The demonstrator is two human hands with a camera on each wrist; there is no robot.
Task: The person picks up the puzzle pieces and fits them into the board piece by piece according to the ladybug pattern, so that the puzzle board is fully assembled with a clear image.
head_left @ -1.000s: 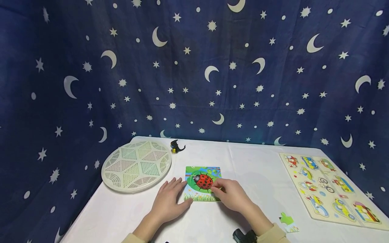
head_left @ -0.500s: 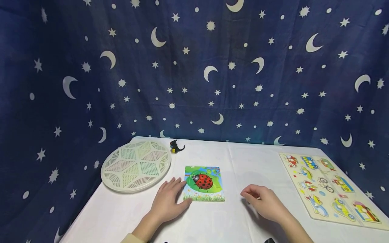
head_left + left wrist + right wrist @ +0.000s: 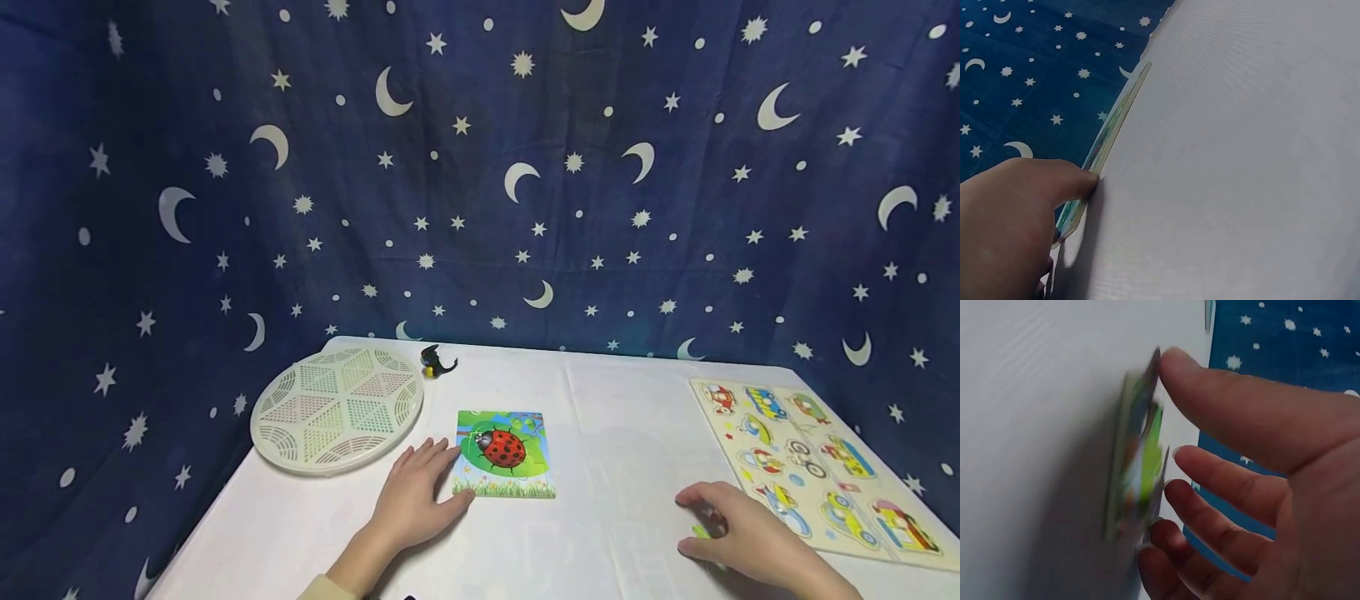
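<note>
A square ladybug jigsaw puzzle [image 3: 502, 454] lies flat on the white table. My left hand [image 3: 416, 500] rests at its left side, fingers spread and thumb at the lower left corner. In the left wrist view, the thumb [image 3: 1054, 181] touches the puzzle's edge [image 3: 1110, 140]. To the right, my right hand [image 3: 738, 533] hovers round a loose green puzzle piece [image 3: 701, 532], thumb and fingers apart. The right wrist view shows this piece [image 3: 1152, 469] blurred between thumb and fingers; no grip on it is visible. The hand hides most of the piece in the head view.
A round white perforated tray [image 3: 337, 411] lies at the back left. Beside it stands a small black figure [image 3: 437, 363] with a curled tail. A wooden vehicle peg-style puzzle board [image 3: 817, 467] lies at the right, close to my right hand. Behind hangs a starry blue curtain [image 3: 480, 167].
My right hand has left the ladybug puzzle's right side and moved right to the loose piece, its fingers spreading apart. My left hand has stayed in place.
</note>
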